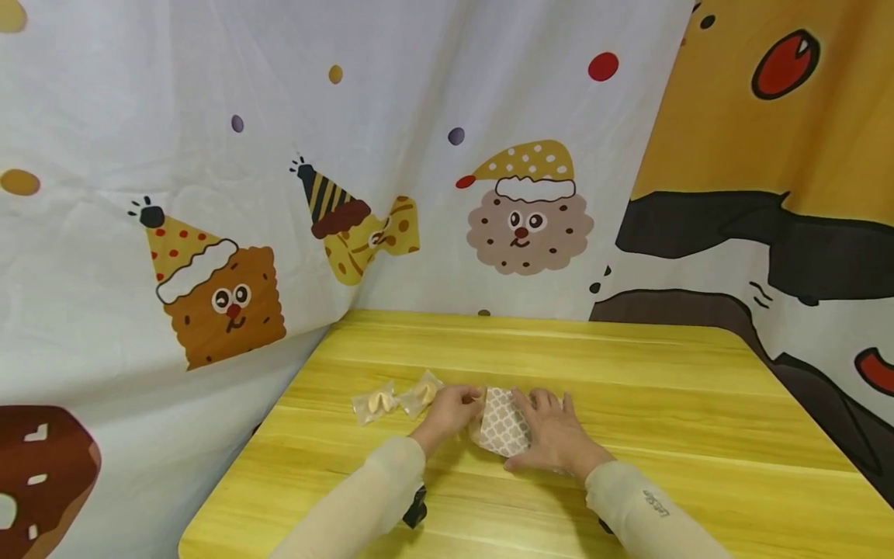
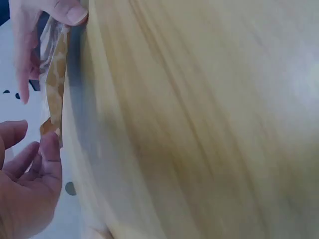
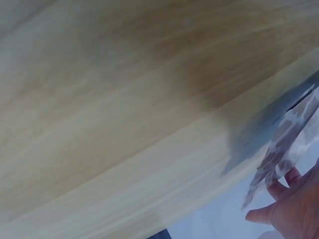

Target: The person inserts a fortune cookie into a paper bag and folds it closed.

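Pale sleeves [image 1: 363,497]: nearest the camera, rising from the bottom edge of the head view
Left hand [image 1: 449,413]: thumb and bent fingers pinching the left edge of the patterned bag [image 1: 500,419]
Right hand [image 1: 556,436]: fingers spread over the bag's right part
Bag's place: lower centre of the frame, between the hands
Wrapped cookies [image 1: 380,402]: two, left of the bag
Desk [image 1: 628,357]: wood-grained, lower frame
Curtain [image 1: 419,46]: cartoon-printed, upper frame

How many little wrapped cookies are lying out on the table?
2. One wrapped cookie lies at the left; the other wrapped cookie is just right of it, nearer the patterned packet. More may be hidden inside the packet.
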### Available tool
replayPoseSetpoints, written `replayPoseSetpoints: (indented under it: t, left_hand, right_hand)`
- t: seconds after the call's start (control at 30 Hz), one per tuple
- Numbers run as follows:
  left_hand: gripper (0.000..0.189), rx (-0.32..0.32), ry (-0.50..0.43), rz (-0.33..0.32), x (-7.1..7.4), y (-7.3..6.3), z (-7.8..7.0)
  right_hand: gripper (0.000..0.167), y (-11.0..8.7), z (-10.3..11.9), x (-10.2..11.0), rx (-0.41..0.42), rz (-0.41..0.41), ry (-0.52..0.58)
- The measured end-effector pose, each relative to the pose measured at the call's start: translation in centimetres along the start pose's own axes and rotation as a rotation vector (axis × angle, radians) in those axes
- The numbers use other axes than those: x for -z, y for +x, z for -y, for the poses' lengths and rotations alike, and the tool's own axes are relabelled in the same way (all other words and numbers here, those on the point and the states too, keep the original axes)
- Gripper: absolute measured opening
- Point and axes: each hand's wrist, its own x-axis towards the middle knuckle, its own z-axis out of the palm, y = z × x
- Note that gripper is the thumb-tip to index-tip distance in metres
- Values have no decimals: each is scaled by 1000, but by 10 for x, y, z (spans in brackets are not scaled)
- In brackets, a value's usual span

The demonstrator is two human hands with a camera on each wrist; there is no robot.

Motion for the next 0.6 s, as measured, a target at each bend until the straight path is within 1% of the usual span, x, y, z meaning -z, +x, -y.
replayPoseSetpoints:
  t: [0.07, 0.2, 0.3, 0.37, 0.47, 0.6]
  left_hand:
    - [21, 47, -5, 16, -3, 0, 0]
    - [16, 111, -46, 35, -7, -1, 0]
    - [13, 105, -57, 20, -9, -1, 0]
    - [14, 89, -70, 13, -9, -1, -1]
    - [16, 89, -148, 39, -7, 0, -1]
    - [20, 152, -335, 116, -4, 3, 0]
  right_hand:
    - [129, 0, 2, 1, 8, -8, -19]
    - [129, -1, 6, 3, 23, -1, -45]
    - [131, -1, 9, 4, 33, 12, -49]
    - [134, -1, 10, 4, 37, 27, -51]
    - [140, -1, 10, 4, 48, 49, -51]
    - [140, -1, 11, 3, 67, 47, -39]
